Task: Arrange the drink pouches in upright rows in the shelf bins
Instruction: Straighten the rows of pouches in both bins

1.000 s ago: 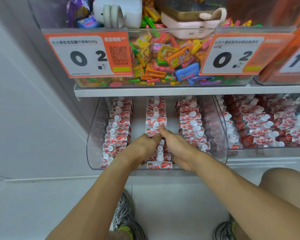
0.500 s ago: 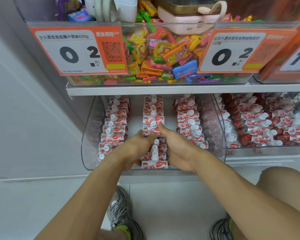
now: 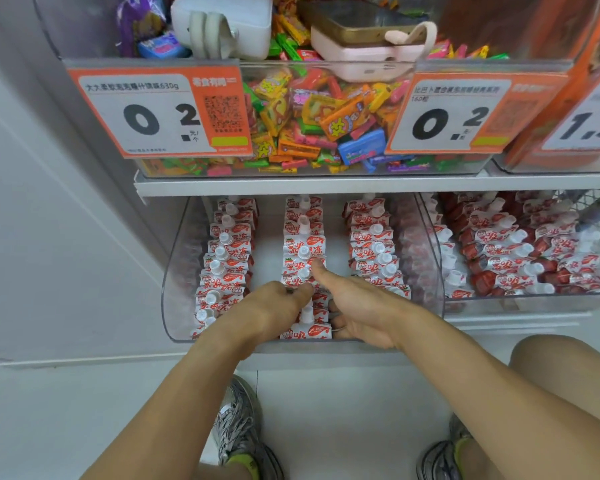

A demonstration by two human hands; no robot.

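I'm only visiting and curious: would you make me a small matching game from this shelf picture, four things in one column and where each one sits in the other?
Things
1. middle row of drink pouches
2. loose candies
3. jumbled drink pouches
4. phone

Places
A. lying on top of the candy bin, upper shelf
B. lower bin on the right, not in rows
C. between the left hand and right hand, lower bin on the left
D. filling the clear bin behind the price tags

Pairs: 1-C, 2-D, 3-B, 4-A

Lower shelf (image 3: 499,317) carries two clear bins (image 3: 174,271); upper shelf (image 3: 326,185) carries candy bins (image 3: 326,168).
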